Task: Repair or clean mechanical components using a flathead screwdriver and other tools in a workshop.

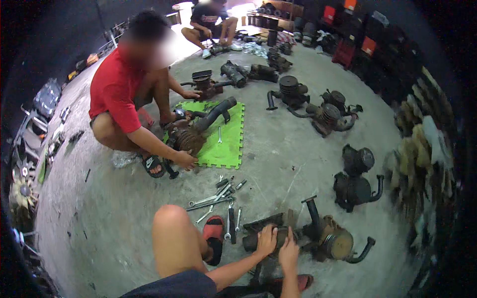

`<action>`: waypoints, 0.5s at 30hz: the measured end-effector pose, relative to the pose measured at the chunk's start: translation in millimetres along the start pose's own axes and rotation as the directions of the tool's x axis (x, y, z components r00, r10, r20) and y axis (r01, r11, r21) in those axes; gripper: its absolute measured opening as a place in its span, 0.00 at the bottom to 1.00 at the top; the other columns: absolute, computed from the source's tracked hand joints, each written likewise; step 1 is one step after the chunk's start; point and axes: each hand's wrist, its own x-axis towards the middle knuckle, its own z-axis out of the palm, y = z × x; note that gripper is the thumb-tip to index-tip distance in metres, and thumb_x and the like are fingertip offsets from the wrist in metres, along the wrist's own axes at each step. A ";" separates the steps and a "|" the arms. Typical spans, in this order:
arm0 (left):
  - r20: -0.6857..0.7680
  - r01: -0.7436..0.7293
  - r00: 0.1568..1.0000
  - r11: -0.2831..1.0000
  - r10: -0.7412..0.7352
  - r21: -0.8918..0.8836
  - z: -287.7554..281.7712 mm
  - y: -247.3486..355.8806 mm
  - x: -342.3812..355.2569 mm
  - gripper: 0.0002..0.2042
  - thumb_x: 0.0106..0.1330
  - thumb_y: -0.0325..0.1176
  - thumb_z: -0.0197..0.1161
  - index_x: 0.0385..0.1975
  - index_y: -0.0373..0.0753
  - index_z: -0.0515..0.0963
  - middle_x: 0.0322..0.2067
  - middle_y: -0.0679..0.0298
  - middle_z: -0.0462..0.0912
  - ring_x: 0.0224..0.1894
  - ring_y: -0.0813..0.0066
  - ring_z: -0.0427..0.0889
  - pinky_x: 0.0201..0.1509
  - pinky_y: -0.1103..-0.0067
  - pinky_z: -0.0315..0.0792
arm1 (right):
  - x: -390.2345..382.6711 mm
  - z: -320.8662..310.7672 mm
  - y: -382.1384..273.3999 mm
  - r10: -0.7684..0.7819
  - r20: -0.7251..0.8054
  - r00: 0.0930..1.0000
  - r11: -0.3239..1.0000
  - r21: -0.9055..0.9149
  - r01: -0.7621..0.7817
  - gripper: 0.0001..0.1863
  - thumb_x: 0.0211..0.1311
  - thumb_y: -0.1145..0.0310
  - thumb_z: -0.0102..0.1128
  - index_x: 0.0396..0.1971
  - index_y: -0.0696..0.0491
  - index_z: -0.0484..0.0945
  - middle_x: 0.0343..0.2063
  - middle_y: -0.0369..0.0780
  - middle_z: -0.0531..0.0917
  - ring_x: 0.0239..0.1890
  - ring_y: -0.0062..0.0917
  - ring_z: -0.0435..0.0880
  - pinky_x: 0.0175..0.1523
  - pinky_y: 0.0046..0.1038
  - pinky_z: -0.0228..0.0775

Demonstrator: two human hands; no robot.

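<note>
My left hand [267, 240] curls over a dark, greasy cylindrical metal part [250, 242] lying on the floor by my feet. Close beside it, my right hand [288, 252] is closed with the index finger stretched forward; what it grips is hidden. A flat brownish strip [290, 217] stands up just beyond the right fingertips, and I cannot tell whether that hand holds it. Right of my hands sits a rusty compressor-like machine [339, 244] with a round top and bent pipes. A flat dark finned piece [265, 222] lies just beyond the cylindrical part.
Several wrenches [213, 199] and sockets lie ahead of my left foot. Across from me a person in a red shirt [113, 92] squats, handling a similar machine [186, 140] on a green foam mat [231, 149]. More machines [328, 116] stand right; another person [211, 22] sits far back.
</note>
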 end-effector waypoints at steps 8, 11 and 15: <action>-0.056 -0.017 0.998 0.996 0.012 -0.086 4.5 4.4 2.1 0.15 0.76 0.39 0.44 0.50 0.36 0.72 0.46 0.48 0.77 0.54 0.47 0.74 0.58 0.59 0.63 | -35.3 -48.0 -14.1 0.095 -0.004 0.995 0.995 -0.012 -0.095 0.28 0.72 0.69 0.46 0.71 0.42 0.60 0.18 0.56 0.77 0.24 0.58 0.78 0.30 0.52 0.64; 0.024 0.040 0.999 0.995 -0.038 -0.089 6.9 -11.5 0.2 0.16 0.76 0.40 0.42 0.51 0.36 0.72 0.48 0.48 0.76 0.55 0.47 0.73 0.59 0.59 0.62 | -62.5 -26.0 -11.2 0.161 0.093 0.983 0.983 -0.102 -0.152 0.32 0.71 0.71 0.47 0.73 0.41 0.53 0.23 0.60 0.78 0.27 0.60 0.78 0.32 0.54 0.66; 0.023 0.002 1.000 0.998 0.000 -0.066 -3.4 -6.0 1.8 0.17 0.77 0.41 0.41 0.52 0.36 0.71 0.49 0.49 0.76 0.56 0.48 0.72 0.59 0.60 0.61 | -7.1 -5.2 -3.0 0.080 -0.025 0.997 0.997 -0.002 -0.080 0.30 0.71 0.67 0.49 0.72 0.40 0.57 0.27 0.59 0.81 0.31 0.59 0.80 0.38 0.54 0.72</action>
